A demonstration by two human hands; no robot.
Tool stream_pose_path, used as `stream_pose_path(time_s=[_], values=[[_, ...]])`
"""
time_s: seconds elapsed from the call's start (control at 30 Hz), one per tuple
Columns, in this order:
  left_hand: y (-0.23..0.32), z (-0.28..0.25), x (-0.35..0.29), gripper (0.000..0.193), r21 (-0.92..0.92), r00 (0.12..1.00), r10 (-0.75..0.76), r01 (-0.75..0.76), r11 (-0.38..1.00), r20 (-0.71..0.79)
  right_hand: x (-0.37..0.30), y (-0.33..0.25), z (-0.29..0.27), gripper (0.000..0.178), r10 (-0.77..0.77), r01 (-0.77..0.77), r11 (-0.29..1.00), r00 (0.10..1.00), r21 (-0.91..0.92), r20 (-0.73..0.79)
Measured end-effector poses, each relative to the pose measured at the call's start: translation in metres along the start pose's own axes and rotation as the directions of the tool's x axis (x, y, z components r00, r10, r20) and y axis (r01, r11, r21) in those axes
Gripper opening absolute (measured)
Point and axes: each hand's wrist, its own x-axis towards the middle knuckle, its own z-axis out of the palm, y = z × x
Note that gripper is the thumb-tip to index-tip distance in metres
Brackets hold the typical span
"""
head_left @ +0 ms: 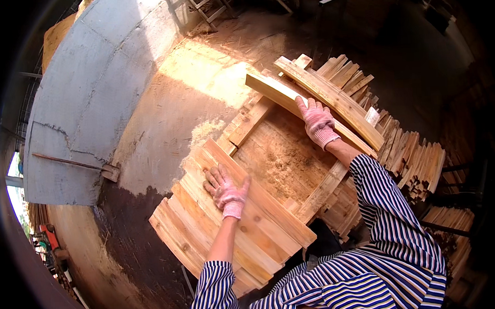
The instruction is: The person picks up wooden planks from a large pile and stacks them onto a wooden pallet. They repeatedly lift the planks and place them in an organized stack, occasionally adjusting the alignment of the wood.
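Observation:
My left hand (226, 192), in a pink-and-white work glove, lies flat with fingers spread on a row of pale wooden boards (176, 230) set side by side. My right hand (317, 121), gloved alike, is closed over a long wooden plank (276, 94) at the far side of a wooden work table (267, 153). Its thumb and the plank's underside are hidden. Just beyond that plank, a second long plank (333, 95) runs nearly parallel to it. Sawdust is scattered over the table's brown surface between my hands.
Stacks of cut wood strips (413, 155) stand to the right of the table. A grey wall (85, 101) rises on the left, with a long-handled shovel (109, 171) against its foot. A ladder (208, 4) stands at the back.

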Motion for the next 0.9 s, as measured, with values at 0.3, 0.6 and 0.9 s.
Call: stream_pose_path(time_s=[0.3,0.6,0.9], values=[[0.01,-0.013,0.002,0.105,-0.003,1.0,0.013,-0.013,1.0,-0.009,-0.083,-0.077,0.031,0.091,-0.201,-0.027,0.741,0.944,0.67,0.261],[0.014,-0.01,0.003,0.097,0.037,1.0,-0.019,0.019,0.999,0.005,-0.091,-0.093,0.037,0.078,-0.165,0.052,0.887,0.964,0.46,0.21],[0.023,-0.011,0.002,0.093,-0.007,1.0,-0.004,0.004,1.0,0.002,-0.01,0.022,0.041,0.061,0.061,-0.076,0.99,0.991,0.122,0.123]])
